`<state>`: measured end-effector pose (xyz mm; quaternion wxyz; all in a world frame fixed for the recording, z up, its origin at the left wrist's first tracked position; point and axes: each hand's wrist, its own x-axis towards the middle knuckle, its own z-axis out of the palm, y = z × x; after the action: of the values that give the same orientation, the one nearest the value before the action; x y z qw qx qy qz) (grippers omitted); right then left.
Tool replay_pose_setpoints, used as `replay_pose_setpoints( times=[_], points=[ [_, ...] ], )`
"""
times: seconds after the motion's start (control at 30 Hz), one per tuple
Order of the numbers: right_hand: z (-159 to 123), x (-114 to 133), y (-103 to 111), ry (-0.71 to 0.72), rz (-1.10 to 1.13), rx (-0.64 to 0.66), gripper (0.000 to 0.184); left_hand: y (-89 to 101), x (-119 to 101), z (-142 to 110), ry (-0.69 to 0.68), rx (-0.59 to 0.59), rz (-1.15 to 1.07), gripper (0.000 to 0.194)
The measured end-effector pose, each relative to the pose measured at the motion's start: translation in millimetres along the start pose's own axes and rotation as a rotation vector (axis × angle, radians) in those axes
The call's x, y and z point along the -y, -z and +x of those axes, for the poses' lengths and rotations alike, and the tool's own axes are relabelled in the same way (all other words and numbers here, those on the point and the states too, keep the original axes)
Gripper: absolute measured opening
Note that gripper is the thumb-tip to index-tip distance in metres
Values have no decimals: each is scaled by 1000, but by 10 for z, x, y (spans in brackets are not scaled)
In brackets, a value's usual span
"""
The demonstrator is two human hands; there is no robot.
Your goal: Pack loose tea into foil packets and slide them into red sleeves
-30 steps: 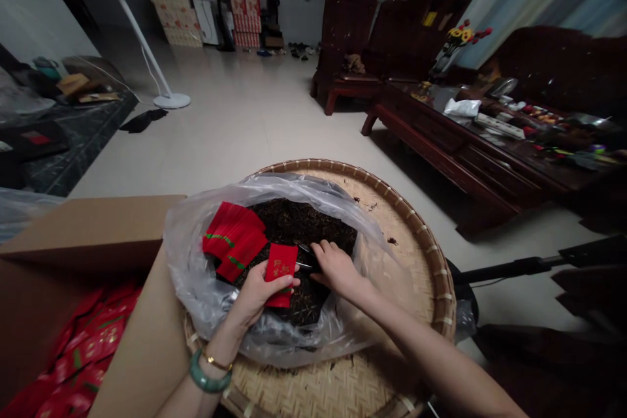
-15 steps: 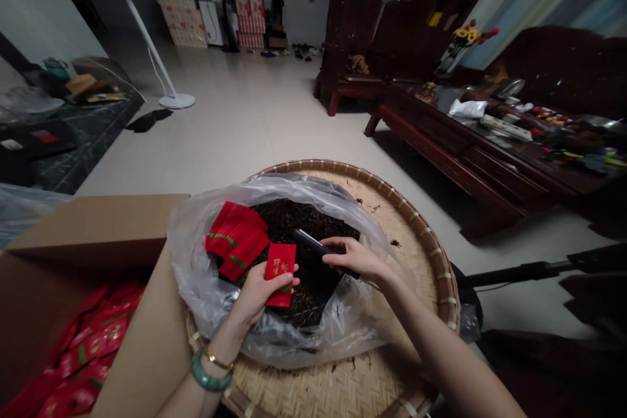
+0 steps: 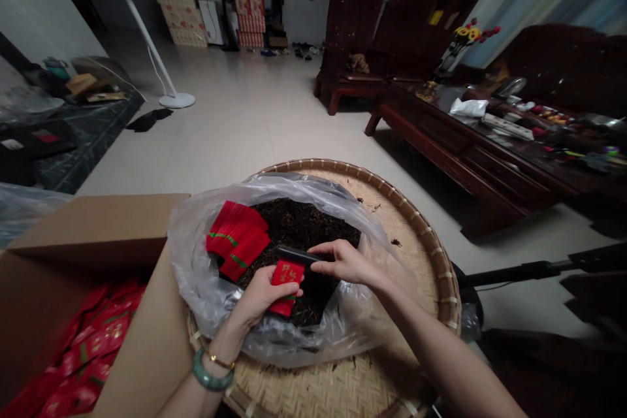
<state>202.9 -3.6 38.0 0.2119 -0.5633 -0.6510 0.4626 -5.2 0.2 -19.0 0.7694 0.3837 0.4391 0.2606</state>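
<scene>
My left hand grips a small red tea packet with gold writing, thumb across its front. In my right hand is a slim black handheld bag sealer, its far end lying across the packet's top edge. Below both hands, a clear plastic bag stands open, holding dark loose tea leaves. A fanned stack of red packets rests on the leaves at the bag's left. Under the bag is a round woven bamboo tray.
At the left, an open cardboard box holds many filled red packets. A dark wooden table covered with items stands at the right. A white standing fan is further back, and a black pole crosses at the right.
The sealer has moved left and down and now meets the packet's top edge. My left hand has shifted the packet slightly right and down, tilting it.
</scene>
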Motion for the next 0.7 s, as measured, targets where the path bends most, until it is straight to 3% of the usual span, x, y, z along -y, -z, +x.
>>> replay_pose_setpoints(
  times=[0.37,0.6,0.7],
  points=[
    [-10,-21,3,-38,-18,-1,38,-8,-18,-20,7,42,54,38],
    [6,-108,28,-185,365,71,51,6,18,15,12,9,48,42],
    [-4,-115,65,-175,473,48,48,16,33,23,14,-11,30,44]
  ],
)
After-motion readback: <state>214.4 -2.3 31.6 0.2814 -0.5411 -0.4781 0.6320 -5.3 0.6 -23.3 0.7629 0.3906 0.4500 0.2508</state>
